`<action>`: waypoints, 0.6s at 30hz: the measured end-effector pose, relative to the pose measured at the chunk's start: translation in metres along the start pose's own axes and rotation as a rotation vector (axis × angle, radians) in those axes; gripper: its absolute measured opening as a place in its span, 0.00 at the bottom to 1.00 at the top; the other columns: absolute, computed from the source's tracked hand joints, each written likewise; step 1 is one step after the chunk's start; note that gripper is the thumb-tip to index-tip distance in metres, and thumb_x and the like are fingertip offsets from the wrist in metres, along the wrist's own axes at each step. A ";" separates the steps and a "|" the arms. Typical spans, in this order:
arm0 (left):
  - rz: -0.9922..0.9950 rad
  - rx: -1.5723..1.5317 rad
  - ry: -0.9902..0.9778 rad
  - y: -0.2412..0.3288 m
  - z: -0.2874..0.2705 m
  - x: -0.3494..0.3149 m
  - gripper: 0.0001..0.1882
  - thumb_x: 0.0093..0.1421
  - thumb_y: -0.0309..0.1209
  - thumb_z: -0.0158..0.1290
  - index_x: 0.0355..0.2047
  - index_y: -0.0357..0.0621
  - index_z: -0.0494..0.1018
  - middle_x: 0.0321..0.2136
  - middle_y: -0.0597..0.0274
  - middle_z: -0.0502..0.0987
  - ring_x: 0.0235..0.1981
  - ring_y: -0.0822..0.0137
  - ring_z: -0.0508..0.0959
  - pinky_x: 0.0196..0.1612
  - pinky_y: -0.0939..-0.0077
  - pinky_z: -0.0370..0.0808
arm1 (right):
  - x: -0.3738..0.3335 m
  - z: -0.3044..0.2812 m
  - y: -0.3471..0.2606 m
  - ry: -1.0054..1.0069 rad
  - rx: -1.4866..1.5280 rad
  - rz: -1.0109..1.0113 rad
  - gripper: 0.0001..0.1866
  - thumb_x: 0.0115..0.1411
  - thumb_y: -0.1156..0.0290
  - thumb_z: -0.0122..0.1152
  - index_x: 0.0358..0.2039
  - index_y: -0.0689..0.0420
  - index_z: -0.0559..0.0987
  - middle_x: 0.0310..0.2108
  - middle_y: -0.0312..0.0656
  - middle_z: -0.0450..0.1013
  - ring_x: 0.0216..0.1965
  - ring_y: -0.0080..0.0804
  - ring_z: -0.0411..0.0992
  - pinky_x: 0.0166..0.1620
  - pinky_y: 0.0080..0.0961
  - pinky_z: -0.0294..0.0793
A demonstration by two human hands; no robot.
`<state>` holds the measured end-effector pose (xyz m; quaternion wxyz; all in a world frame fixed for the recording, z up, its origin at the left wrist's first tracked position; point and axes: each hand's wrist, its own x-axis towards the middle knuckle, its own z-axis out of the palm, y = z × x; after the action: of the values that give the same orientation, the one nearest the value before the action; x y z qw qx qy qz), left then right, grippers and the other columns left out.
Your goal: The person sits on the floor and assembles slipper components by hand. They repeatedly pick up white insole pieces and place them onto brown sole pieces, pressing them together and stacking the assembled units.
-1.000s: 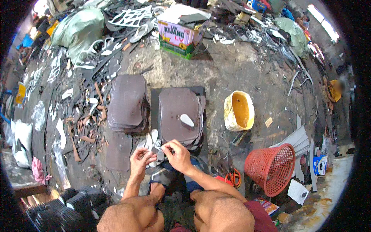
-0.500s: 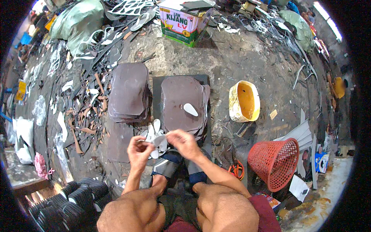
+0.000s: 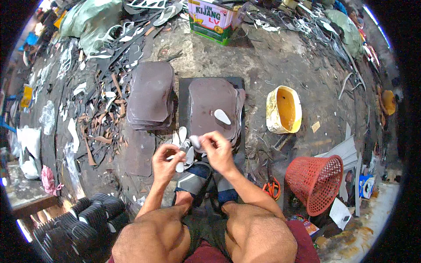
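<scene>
My right hand pinches a white teardrop-shaped piece, slightly blurred, over the near edge of a stack of brown sheets. That stack rests on a black board, and another white teardrop piece lies flat on its top sheet. To the left, my left hand has thumb and fingertips drawn together; whether anything sits between them is hard to see. Several more white teardrop pieces lie loosely heaped on the floor beside it, partly hidden by the fingers.
A second brown sheet stack stands left of the board. On the right are a cut-open yellowish tub, a red perforated basket lying tilted and orange-handled scissors. A square tin stands far ahead; scraps litter the left.
The two hands have moved apart. My right hand has drawn away to the right with the white piece, while my left stays near the heap. The whole view has shifted slightly.
</scene>
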<state>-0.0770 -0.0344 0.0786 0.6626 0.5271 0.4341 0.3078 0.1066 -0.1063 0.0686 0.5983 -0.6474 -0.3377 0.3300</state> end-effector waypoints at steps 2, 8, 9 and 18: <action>-0.063 0.115 -0.170 0.004 0.009 0.006 0.13 0.71 0.33 0.54 0.32 0.36 0.74 0.24 0.63 0.77 0.27 0.70 0.80 0.31 0.75 0.79 | -0.005 0.010 -0.018 -0.159 -0.126 -0.088 0.07 0.66 0.70 0.65 0.36 0.61 0.80 0.30 0.38 0.76 0.30 0.20 0.73 0.33 0.22 0.72; 0.242 0.293 -0.281 0.019 0.015 0.011 0.19 0.75 0.36 0.46 0.29 0.36 0.74 0.25 0.64 0.76 0.24 0.72 0.70 0.30 0.73 0.70 | -0.007 0.007 -0.020 -0.359 0.608 0.404 0.11 0.74 0.64 0.54 0.43 0.59 0.77 0.34 0.40 0.78 0.32 0.25 0.77 0.37 0.22 0.78; 0.180 0.139 -0.222 0.012 0.012 0.009 0.19 0.76 0.36 0.46 0.31 0.35 0.75 0.28 0.64 0.77 0.25 0.71 0.72 0.31 0.74 0.71 | -0.001 0.004 -0.021 -0.244 0.741 0.435 0.12 0.74 0.63 0.54 0.44 0.58 0.78 0.35 0.42 0.79 0.33 0.27 0.78 0.39 0.24 0.79; 0.015 0.160 0.182 -0.048 -0.044 0.017 0.22 0.66 0.32 0.59 0.56 0.30 0.76 0.43 0.49 0.84 0.38 0.68 0.84 0.44 0.74 0.80 | -0.003 -0.002 0.043 -0.288 0.281 0.297 0.08 0.64 0.71 0.68 0.40 0.61 0.84 0.38 0.39 0.80 0.36 0.26 0.82 0.37 0.22 0.82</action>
<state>-0.1117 -0.0125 0.0247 0.5742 0.5513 0.5116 0.3236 0.1085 -0.1119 0.0262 0.5730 -0.5465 -0.2713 0.5472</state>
